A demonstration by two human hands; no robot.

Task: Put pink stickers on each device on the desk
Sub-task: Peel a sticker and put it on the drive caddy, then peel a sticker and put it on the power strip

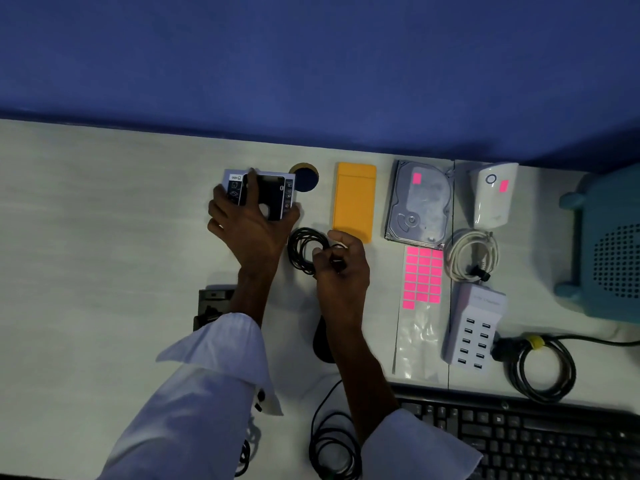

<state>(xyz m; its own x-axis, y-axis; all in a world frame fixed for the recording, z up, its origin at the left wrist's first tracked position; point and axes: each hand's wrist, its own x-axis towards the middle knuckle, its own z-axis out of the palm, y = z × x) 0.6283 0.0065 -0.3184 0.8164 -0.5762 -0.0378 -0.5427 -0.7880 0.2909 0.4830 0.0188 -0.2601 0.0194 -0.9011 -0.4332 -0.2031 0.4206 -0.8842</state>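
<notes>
Bare desk (86,237) left of devices

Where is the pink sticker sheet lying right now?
Head view, right of centre: the sticker sheet lies just below the hard drive, left of the white USB charger.

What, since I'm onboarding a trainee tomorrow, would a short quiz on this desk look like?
1. True or false: the orange case carries a pink sticker.
2. The left hand holds: A keyboard; B black drive caddy; C sticker sheet.
3. What does the right hand pinch?
Key: 1 false; 2 B; 3 the black coiled cable.
</notes>
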